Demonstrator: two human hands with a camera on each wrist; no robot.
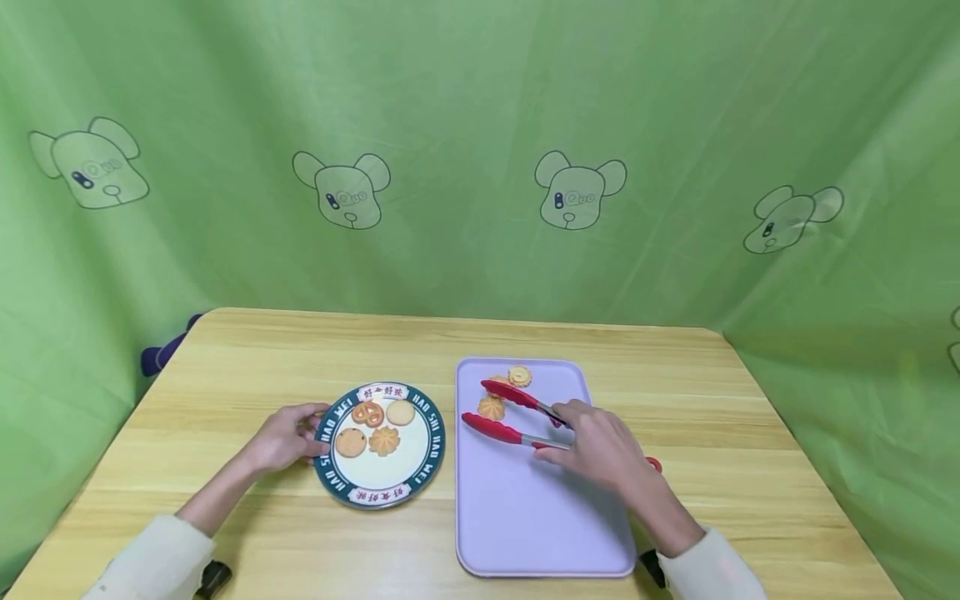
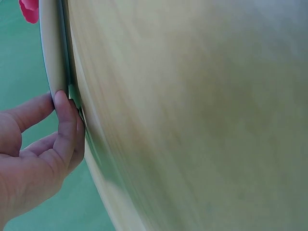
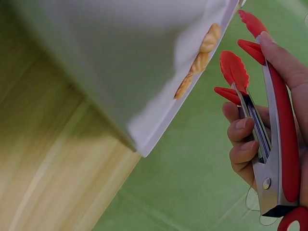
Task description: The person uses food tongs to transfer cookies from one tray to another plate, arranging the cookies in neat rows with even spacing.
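Two containers sit on the desk (image 1: 337, 550): a round plate (image 1: 378, 477) with a green lettered rim and, just to its right without touching, a lavender rectangular tray (image 1: 540, 517). The plate holds four cookies: a pretzel-shaped one (image 1: 367, 414), a plain round one (image 1: 400, 412), a round one with dark specks (image 1: 350, 443) and a ridged one (image 1: 384, 442). The tray carries three cookies near its far left corner: a ring-shaped one (image 1: 520, 377), a ridged flower-like one (image 1: 491, 407) and, between them, a third (image 3: 198, 63) partly hidden in the head view. The left hand (image 1: 281, 437) pinches the plate's left edge between thumb and fingers. The right hand's (image 1: 603, 446) fingers are wrapped round red-and-silver tongs (image 3: 283, 134), whose arms stand apart over the tray; whether their tips touch a cookie, I cannot tell.
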